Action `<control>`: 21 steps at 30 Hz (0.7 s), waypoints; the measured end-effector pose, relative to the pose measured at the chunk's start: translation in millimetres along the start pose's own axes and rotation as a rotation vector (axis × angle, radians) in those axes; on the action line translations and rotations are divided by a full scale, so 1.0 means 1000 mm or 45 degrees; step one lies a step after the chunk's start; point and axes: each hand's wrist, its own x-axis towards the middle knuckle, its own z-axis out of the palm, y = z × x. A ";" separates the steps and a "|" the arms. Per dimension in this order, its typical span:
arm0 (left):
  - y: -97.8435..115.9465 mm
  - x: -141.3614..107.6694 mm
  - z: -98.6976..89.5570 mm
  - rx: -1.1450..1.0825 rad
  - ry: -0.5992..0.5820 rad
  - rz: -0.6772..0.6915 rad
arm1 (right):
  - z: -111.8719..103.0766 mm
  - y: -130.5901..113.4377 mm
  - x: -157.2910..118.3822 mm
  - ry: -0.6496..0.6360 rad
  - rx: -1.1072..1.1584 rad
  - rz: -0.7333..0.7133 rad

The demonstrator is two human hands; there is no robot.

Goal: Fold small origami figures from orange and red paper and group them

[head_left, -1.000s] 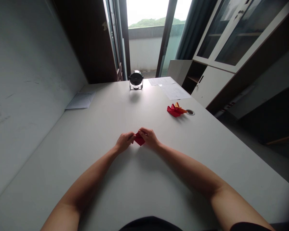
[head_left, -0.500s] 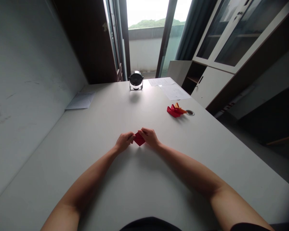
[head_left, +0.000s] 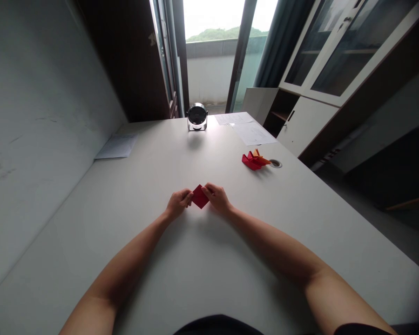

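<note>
A small red folded paper (head_left: 200, 197), diamond-shaped with one corner pointing toward me, is held just above the white table (head_left: 153, 167). My left hand (head_left: 179, 203) pinches its left corner between thumb and fingers. On the right side, my right hand (head_left: 217, 197) grips the paper, with the thumb over its edge and the fingers curled. Beyond my right hand, red and orange folded paper pieces (head_left: 254, 161) rest together on the table.
A round black and silver device (head_left: 197, 117) stands at the table's far edge. Paper sheets (head_left: 253, 133) lie at the back right, another sheet (head_left: 116, 146) by the left wall. A round hole fitting (head_left: 275, 163) sits beside the folded pieces.
The red paper has been raised and turned slightly, so more of its face and its far corner show. My left hand has shifted slightly left; my right hand stays almost in place.
</note>
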 end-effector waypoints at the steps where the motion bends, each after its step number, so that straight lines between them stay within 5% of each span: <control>1: -0.001 0.000 0.000 -0.022 0.007 0.000 | 0.000 0.000 0.000 -0.004 0.009 0.005; 21: -0.005 0.004 -0.001 -0.290 0.077 -0.021 | -0.003 -0.005 -0.003 0.030 0.009 -0.035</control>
